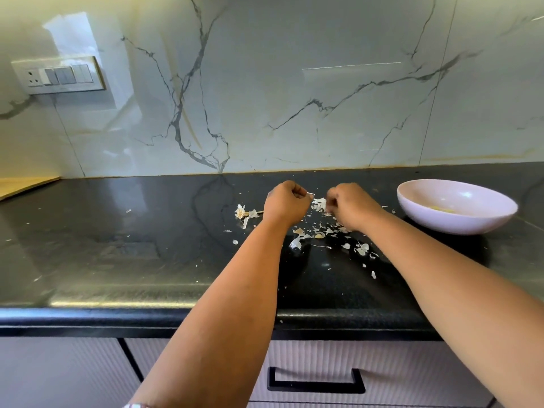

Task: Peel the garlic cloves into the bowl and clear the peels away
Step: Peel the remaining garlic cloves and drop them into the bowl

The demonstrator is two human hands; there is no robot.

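Garlic peels point(325, 231): scattered on black tabletop point(147, 260), mid-scene, under and near both hands; bare garlic stem point(245, 214) just left of them. Left hand point(287, 203): fingers curled, pinching a thin white peel scrap at its right edge; right hand point(350, 206): fingers curled over peels, contents hidden, grip cannot be told. Pale bowl point(456, 214): right, holding peeled cloves point(441, 209); switch plate point(59, 75) far left on marble wall.

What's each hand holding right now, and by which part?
Left hand pinches a thin strip of garlic peel by one end, fingers curled. Right hand is curled over the peels; what it grips, if anything, cannot be told.
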